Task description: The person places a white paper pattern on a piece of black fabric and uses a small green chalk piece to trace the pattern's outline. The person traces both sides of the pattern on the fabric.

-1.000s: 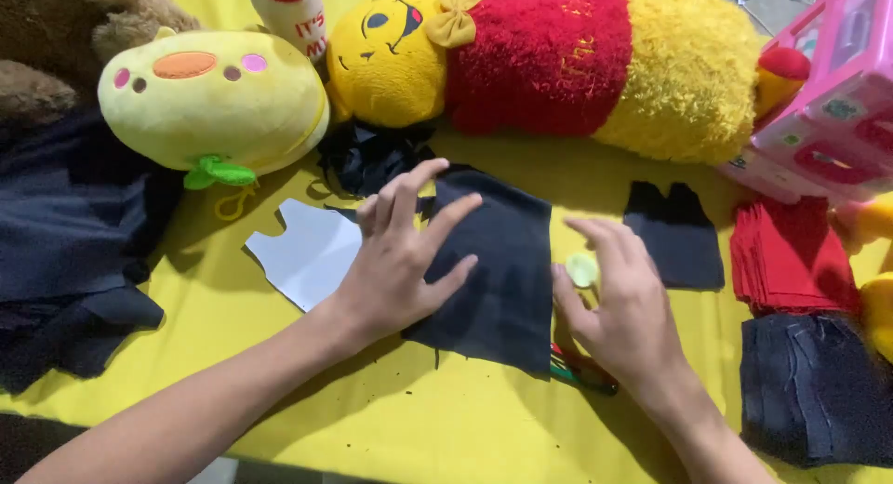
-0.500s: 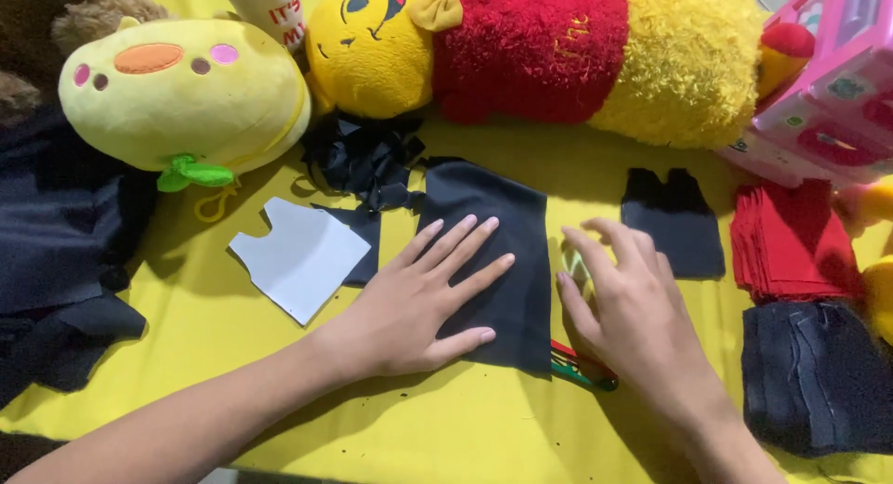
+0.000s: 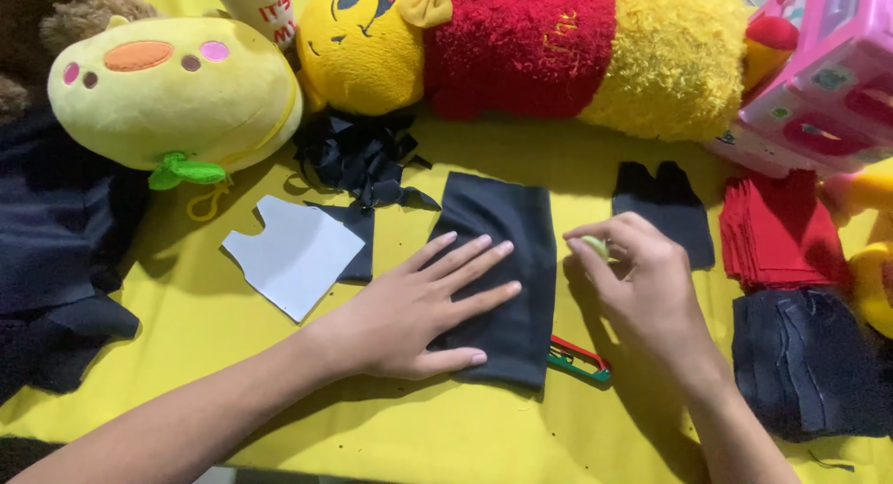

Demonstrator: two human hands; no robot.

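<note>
- Cloth (image 3: 507, 225), dark and oblong, lies mid-table, long axis running 12 to 6, tipped slightly toward 1.
- Left hand (image 3: 423, 307) presses flat on it, fingers spread, aimed at 2.
- Right hand (image 3: 642, 279), at cloth's 3 o'clock, pinches pale chalk (image 3: 595, 246).
- Scissors (image 3: 579, 360) peek out at 5.

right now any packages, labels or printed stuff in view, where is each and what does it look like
White cylindrical container: top edge, between the green-yellow plush and the yellow bear; red lettering.
Pink toy box: top right corner, tilted; pink with small coloured stickers.
Red plush shirt: top centre, on the yellow bear; faint stitched lettering.
No screens or signs.
</note>
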